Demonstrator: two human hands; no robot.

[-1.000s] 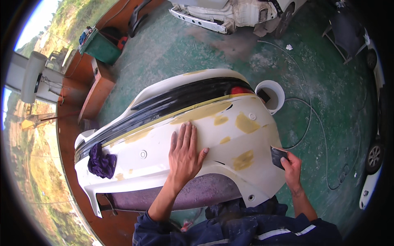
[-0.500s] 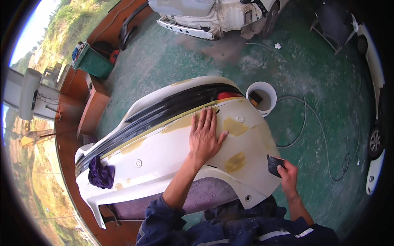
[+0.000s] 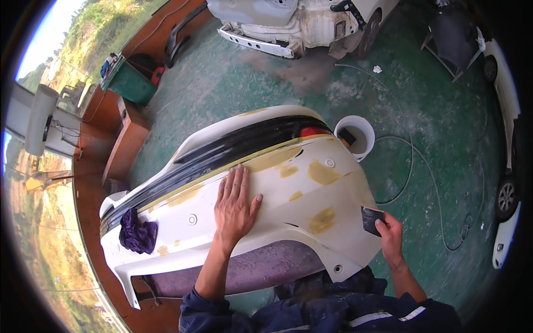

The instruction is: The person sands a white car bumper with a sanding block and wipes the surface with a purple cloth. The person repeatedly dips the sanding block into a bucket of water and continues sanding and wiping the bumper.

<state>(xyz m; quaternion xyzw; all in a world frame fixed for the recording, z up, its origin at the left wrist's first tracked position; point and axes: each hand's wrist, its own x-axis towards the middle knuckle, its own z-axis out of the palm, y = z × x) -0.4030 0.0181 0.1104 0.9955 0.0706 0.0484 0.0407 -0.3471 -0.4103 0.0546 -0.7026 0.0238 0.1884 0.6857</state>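
Note:
A white car bumper [image 3: 266,191] lies before me, marked with several yellowish-tan patches. A black grille band and a red reflector [image 3: 315,131] run along its far part. My left hand [image 3: 236,208] rests flat on the white surface, palm down, fingers extended close to a tan strip below the black band. Beside the bumper's right edge, my right hand [image 3: 392,233] grips a piece of black sandpaper [image 3: 372,221] between thumb and fingers. A crumpled purple cloth [image 3: 137,232] sits on the bumper's left end.
Past the bumper's right end stands a white bucket [image 3: 363,130] with a dark block inside. A grey hose [image 3: 412,166] curls over the green floor. Farther off are a partly dismantled white car [image 3: 300,28], a green bin [image 3: 130,82] and another white car [image 3: 505,188] at right.
My left hand has slid leftward along the bumper, uncovering tan patches where it lay. My right hand keeps its hold on the sandpaper near the right edge. The view has shifted slightly.

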